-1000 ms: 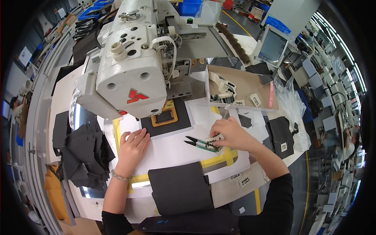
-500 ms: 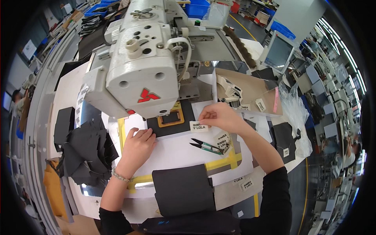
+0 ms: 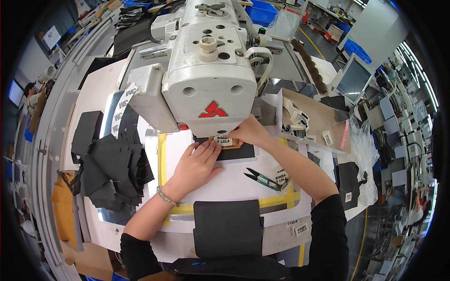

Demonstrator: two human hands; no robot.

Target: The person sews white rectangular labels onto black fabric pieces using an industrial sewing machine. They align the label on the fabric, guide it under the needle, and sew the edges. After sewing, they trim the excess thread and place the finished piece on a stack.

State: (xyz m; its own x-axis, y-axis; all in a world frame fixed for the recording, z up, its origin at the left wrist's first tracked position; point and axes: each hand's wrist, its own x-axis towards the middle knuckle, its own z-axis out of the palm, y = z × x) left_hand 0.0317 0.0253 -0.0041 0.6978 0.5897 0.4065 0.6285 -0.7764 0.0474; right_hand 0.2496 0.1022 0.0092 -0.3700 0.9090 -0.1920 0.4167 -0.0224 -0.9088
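Note:
Under the head of a white sewing machine, a small white fabric label with dark print lies over a yellow frame-shaped template. The template rests on a black fabric piece. My right hand pinches the label's right edge. My left hand lies beside it, fingers stretched with their tips at the label's left edge and the thumb apart. Green-handled thread snips lie to the right, next to a few loose labels. The machine head hides the template's far part.
A pile of black fabric pieces lies at left. A shallow cardboard box holding labels stands at right, beside clear plastic wrap. At the near edge sits a stack of black panels. A monitor stands farther back.
Both hands have moved inward to the template under the machine head. The right hand has brought the label leftward onto it. The left hand has come over to the label's side. The view has shifted.

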